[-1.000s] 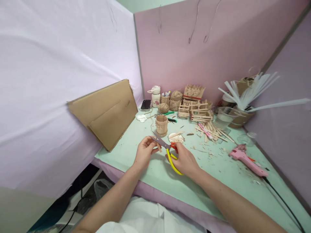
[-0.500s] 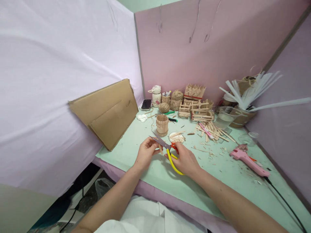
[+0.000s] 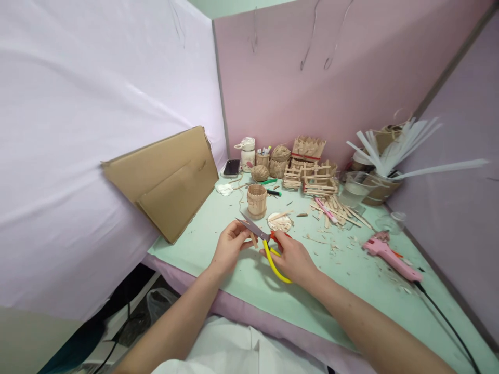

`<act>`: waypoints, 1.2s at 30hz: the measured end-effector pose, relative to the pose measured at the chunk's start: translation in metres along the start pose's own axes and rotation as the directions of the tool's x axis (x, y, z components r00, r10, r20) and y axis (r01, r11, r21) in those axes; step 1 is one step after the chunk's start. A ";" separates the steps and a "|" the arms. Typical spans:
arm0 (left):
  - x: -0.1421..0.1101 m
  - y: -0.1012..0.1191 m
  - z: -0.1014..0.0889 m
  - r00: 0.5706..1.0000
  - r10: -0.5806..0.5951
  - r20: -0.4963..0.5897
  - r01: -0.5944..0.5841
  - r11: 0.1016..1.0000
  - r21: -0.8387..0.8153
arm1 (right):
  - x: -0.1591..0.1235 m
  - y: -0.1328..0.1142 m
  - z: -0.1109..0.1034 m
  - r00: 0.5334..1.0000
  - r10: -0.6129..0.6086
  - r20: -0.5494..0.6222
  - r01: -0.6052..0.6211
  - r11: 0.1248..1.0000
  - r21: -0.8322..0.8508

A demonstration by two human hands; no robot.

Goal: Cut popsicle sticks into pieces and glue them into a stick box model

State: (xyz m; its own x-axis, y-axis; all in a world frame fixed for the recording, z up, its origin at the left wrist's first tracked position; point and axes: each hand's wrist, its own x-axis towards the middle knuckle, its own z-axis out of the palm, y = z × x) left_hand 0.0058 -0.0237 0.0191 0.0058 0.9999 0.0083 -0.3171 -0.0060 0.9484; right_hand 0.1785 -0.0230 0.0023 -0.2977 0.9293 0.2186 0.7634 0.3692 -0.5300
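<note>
Between the fingertips of my left hand (image 3: 230, 246) is a short wooden craft stick (image 3: 254, 240), tilted downward. My right hand (image 3: 292, 257) grips scissors (image 3: 275, 265) with one yellow and one red handle. Their dark blades point up and left, slightly apart, right at the stick and the left fingers. Just beyond the blades a small cup made of wooden sticks (image 3: 257, 201) stands upright. A round lid with white glue (image 3: 279, 222) lies to its right, with pieces of stick on it.
Loose craft sticks (image 3: 341, 210) and a pink pen (image 3: 325, 210) lie at the right, near a pink glue gun (image 3: 392, 257) with a black cord. Stick crates (image 3: 320, 182), twine balls (image 3: 260, 173) and a bottle (image 3: 247, 156) line the back. Folded cardboard (image 3: 167, 182) leans at the left.
Both hands keep nearly the same pose, with the scissors at the stick. The whole view has shifted slightly; nothing on the table has visibly moved.
</note>
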 end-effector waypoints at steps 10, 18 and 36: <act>0.000 0.000 -0.003 0.999 -0.028 0.026 0.028 1.000 0.008 | 0.000 -0.002 -0.002 1.000 -0.013 0.015 0.013 1.000 0.001; 0.000 0.005 -0.009 0.997 -0.042 0.064 0.036 0.996 0.085 | 0.003 0.005 0.000 0.999 -0.024 0.023 0.024 1.000 0.013; -0.001 0.002 -0.010 0.998 0.021 0.059 -0.027 0.995 0.094 | 0.003 0.002 -0.003 0.999 -0.012 -0.032 0.009 0.994 -0.105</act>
State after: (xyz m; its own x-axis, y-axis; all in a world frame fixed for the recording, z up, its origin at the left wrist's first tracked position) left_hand -0.0041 -0.0251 0.0178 0.0549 0.9974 0.0469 -0.2264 -0.0333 0.9735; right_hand 0.1811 -0.0197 0.0038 -0.2884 0.9239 0.2513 0.8169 0.3743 -0.4387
